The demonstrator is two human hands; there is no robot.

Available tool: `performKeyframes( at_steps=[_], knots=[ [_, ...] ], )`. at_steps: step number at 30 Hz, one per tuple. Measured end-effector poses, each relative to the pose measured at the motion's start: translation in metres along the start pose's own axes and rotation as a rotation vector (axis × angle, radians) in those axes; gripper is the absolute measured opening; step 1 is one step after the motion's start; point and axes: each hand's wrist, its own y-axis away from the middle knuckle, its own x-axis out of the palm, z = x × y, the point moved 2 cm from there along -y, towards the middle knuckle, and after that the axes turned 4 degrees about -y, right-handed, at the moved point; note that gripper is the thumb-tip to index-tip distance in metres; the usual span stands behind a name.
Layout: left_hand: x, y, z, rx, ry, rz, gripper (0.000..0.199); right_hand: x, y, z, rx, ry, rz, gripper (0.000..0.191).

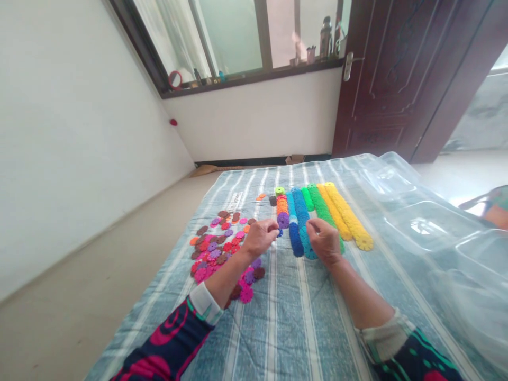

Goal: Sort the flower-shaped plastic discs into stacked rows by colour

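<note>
My left hand point(262, 236) is closed in a pinch, with a small dark blue notched plastic disc point(280, 233) at its fingertips. It hovers beside a loose pile of notched discs point(214, 254) in pink, brown, purple and red. My right hand point(324, 241) is closed too, at the near end of a blue row of stacked discs point(302, 211); what its fingers hold is hidden. Left of that row lies a light-to-dark blue row point(295, 238), then a short orange and purple row point(282, 206). Green point(320, 203) and yellow rows point(351, 219) lie to the right.
A striped cloth point(286, 328) covers the table. Clear plastic containers point(428, 225) stand along its right side. A few orange discs point(261, 197) and a black piece point(273, 200) lie at the back. Beyond are a window ledge point(254, 79) and a brown door point(381, 116).
</note>
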Motion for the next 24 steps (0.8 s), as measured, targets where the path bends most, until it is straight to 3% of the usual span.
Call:
performKeyframes(
  at_steps=[5,11,24],
  knots=[
    [0.025,0.028,-0.024,0.111,0.116,0.003,0.014,-0.001,-0.001,-0.001,-0.003,0.016,-0.012,0.029],
    [0.040,0.035,-0.035,0.155,0.043,-0.001,0.022,-0.001,-0.002,-0.002,-0.009,0.019,0.001,0.029],
    [0.048,0.038,-0.040,0.150,-0.237,-0.005,0.023,-0.002,-0.003,-0.001,0.012,0.034,-0.002,0.030]
  ],
)
